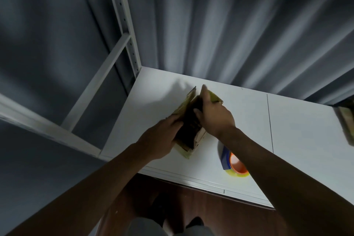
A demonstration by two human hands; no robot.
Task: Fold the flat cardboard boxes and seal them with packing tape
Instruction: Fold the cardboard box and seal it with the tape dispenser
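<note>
A small brown cardboard box (188,126) stands partly opened on the white table (249,120), its dark inside facing up. My left hand (162,138) grips its near left wall. My right hand (212,113) holds the right wall, fingers reaching up over the far flap. A roll of yellowish packing tape (236,165) with an orange core and a blue cutter lies on the table to the right of the box, under my right forearm.
More cardboard (346,120) lies at the table's right edge, blurred. A white metal shelf frame (122,25) rises at the left. Grey curtains hang behind the table. Dark wooden floor shows below the table's front edge.
</note>
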